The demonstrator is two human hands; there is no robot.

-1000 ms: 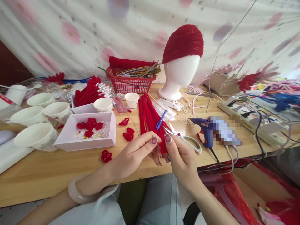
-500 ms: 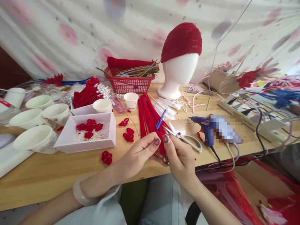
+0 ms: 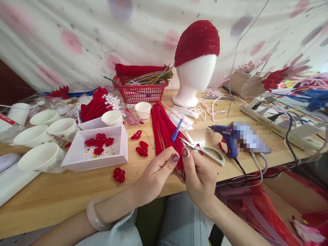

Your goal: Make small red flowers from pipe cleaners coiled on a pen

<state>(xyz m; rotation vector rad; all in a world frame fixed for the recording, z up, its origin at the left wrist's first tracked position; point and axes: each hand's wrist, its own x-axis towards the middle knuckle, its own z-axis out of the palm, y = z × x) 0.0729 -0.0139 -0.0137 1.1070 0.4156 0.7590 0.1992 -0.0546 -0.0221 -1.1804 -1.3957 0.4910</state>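
My left hand (image 3: pixel 156 172) and my right hand (image 3: pixel 198 174) meet at the table's front edge, thumbs side by side, pinching a small red pipe-cleaner piece (image 3: pixel 180 163) between them. Most of the piece is hidden by my fingers. Just behind lies a bundle of long red pipe cleaners (image 3: pixel 164 128) with a blue pen (image 3: pixel 176 130) on it. Scissors (image 3: pixel 205 148) lie open to the right of my right hand. Small red knotted shapes (image 3: pixel 141 148) and another red knot (image 3: pixel 119 174) lie on the wood left of my left hand.
A white tray (image 3: pixel 77 162) holds red knots and beads. Paper cups (image 3: pixel 42 157) stand at left. A blue glue gun (image 3: pixel 225 135) with cables lies right. A red basket (image 3: pixel 139 92) and a foam head with a red cap (image 3: pixel 196 65) stand behind.
My thumbs have closed together over the red piece, which is now mostly covered. The camera has tipped slightly, shifting the scene down.
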